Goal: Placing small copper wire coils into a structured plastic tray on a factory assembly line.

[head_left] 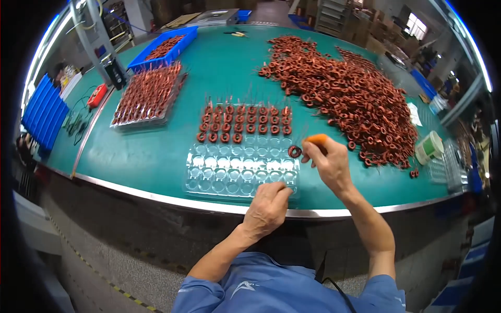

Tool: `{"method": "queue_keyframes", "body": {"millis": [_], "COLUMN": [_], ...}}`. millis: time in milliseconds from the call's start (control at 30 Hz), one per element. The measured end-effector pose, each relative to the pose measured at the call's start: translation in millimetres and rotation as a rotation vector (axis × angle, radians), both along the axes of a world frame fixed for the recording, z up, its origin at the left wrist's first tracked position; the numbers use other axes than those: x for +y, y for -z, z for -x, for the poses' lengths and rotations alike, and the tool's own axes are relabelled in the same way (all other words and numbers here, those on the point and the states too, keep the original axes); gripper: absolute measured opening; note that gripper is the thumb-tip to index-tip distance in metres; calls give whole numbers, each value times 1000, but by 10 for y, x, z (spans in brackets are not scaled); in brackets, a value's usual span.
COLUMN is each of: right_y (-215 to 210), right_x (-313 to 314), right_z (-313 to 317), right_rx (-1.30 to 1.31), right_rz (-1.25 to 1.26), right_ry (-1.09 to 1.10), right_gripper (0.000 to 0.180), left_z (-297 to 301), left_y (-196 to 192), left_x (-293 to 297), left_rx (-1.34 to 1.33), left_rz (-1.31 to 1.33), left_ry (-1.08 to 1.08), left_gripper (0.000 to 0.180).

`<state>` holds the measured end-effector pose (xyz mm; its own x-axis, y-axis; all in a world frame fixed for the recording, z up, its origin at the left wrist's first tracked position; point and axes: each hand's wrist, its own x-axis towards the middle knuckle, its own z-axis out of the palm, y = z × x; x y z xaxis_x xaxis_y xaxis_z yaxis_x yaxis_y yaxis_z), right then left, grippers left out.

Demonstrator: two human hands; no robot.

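Note:
A clear plastic tray (235, 175) with round pockets lies near the table's front edge. Red-brown ring coils (240, 117) with upright wire leads fill its back rows; the front pockets hold none. My right hand (329, 159), with an orange cover on a finger, pinches one ring coil (294, 151) just over the tray's right edge. Bent fingers of my left hand (269, 208) touch the tray's front right corner. What those fingertips grip, if anything, is hidden.
A large heap of ring coils (344, 88) covers the right of the green table. At left stand a stack of filled trays (148, 96) and a blue bin (182, 47) of coils. A whitish-green cup (430, 147) and clear trays (451, 167) sit at far right.

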<state>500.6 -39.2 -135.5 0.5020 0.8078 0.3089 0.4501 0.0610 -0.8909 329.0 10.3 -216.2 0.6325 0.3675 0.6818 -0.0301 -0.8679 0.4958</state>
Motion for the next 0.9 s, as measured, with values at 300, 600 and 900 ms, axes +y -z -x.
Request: {"method": "queue_keyframes", "body": {"millis": [300,600,900], "right_y": [384,551,142], "right_x": [1217,1273,-249], "right_z": [8,-129,-1634], "right_rx": [-75,-516,-1457], "right_rz": [113,-116,377], "right_ry": [-196,-163,586], "right_gripper": [22,22,25], "left_z": [66,66,-14], "left_y": [-18,135,2], "left_x": [75,58,-87], "left_rx": [10,84,40], "left_rz": [71,149,152], "left_ry": [47,-10,90], "left_gripper": [21,17,11]}}
